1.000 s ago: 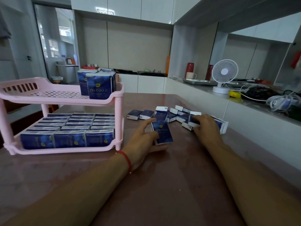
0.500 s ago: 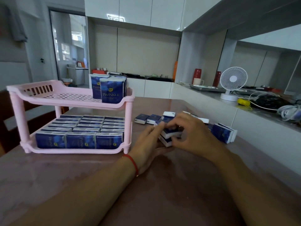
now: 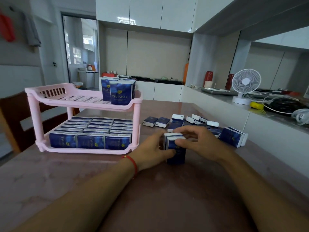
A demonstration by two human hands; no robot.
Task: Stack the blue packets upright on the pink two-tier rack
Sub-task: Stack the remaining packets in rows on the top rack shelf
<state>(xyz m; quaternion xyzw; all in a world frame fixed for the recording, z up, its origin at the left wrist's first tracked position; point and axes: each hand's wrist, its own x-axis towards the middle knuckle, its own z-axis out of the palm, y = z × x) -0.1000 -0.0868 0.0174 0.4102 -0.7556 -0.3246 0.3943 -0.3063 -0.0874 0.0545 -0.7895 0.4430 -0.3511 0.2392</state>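
A brown table (image 3: 150,206) in a kitchen carries a pink rack (image 3: 83,99) at left, its lower tier full. Near centre, the left hand (image 3: 150,149) and right hand (image 3: 199,144) both grasp upright packets (image 3: 176,152); loose ones (image 3: 197,121) lie beyond.

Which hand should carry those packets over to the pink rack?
Probably the left hand. It sits on the rack's side of the upright packets and already grips them. The right hand would have to cross over.
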